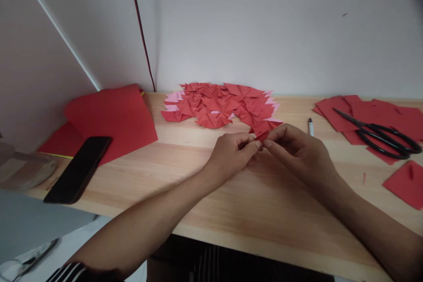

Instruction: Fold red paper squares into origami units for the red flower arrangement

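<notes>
My left hand and my right hand meet above the middle of the desk, both closed in a pinch. Between their fingertips is a small folded piece of red paper, gripped from both sides. The fingers cover much of it, so its full shape is hidden. Just behind my hands lies a pile of folded red paper pieces with pointed ends. Pink pieces stick out along the pile's sides.
At right, black-handled scissors rest on red paper squares, near a marker. Another red piece lies by the right edge. To the left, a black phone overlaps large red sheets, beside a clear container.
</notes>
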Demonstrator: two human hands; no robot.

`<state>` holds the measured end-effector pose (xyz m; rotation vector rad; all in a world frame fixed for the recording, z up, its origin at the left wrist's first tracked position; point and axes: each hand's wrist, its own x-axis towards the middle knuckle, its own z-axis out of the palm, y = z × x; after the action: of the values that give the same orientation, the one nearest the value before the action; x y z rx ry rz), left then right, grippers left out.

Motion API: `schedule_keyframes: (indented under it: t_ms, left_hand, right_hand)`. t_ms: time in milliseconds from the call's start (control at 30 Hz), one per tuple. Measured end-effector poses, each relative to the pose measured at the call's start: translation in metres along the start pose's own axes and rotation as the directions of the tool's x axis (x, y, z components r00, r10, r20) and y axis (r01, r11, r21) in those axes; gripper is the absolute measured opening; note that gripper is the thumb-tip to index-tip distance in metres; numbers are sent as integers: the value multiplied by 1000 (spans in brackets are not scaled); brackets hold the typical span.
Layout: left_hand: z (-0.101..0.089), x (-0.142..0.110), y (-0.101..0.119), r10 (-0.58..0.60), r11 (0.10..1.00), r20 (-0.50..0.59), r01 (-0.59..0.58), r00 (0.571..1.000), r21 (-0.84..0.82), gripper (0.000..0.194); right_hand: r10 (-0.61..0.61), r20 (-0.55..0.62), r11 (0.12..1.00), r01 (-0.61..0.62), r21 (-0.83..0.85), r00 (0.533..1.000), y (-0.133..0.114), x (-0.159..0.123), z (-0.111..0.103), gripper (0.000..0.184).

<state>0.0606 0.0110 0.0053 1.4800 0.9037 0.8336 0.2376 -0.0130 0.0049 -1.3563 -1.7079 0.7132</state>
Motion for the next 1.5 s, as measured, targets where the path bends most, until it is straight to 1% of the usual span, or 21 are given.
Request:
schedule_keyframes:
  t_ms: [233,367,433,567,600,667,733,767,833,933,1033,1167,1267,1400,1500]
  left_hand:
    - [1,1,0,-1,998,-4,1,1000,-62,22]
    - [3,1,-2,-16,998,-9,15,1000,-62,22]
    - [3,1,-3,-43,995,-6,43,999,-85,21]
    - [2,3,-1,-160,966,43,165,986,-199,19]
    - [2,3,0,-175,957,50,182,983,-224,19]
    - [1,3,2,-172,953,31,174,985,-247,19]
    - [1,2,3,-139,965,-8,134,990,-227,23]
    - [1,2,4,-118,972,-21,112,993,-205,24]
    - [1,1,5,-88,982,-22,83,996,-167,25]
    - [0,0,3,-90,986,7,90,996,-141,23]
    - [0,0,0,-87,990,31,90,996,-111,23]
    - [-1,0,-2,-68,996,31,70,997,-63,23]
    - [-1,0,1,-77,996,22,78,997,-50,23]
    - [-2,0,4,-90,995,13,91,996,-48,23]
    - [-1,0,2,-69,997,34,70,997,-37,22]
  right_hand:
    - [-16,11,998,15,55,1000,-3,-1,2,9]
    - [-11,-3,996,11,89,1000,-2,-1,4,10]
    - [-4,-3,994,4,107,1000,-2,-1,5,11]
    - [-10,6,990,9,137,1000,-3,0,6,14]
    - [-10,8,987,8,158,1000,-2,1,6,15]
    - [8,20,975,-12,222,1000,-1,2,7,19]
    - [30,50,959,-43,281,998,1,3,8,25]
    - [37,78,957,-57,285,996,2,4,8,26]
    - [34,153,970,-69,231,988,4,5,7,25]
    - [-4,218,994,-21,112,976,3,5,5,23]
    - [-28,226,996,9,85,974,0,5,5,23]
    - [-9,220,998,-6,69,975,-1,5,4,24]
    - [-17,232,995,-5,96,972,-1,5,4,26]
    - [41,258,984,-84,154,965,2,5,5,31]
    - [80,258,975,-130,181,963,4,7,7,32]
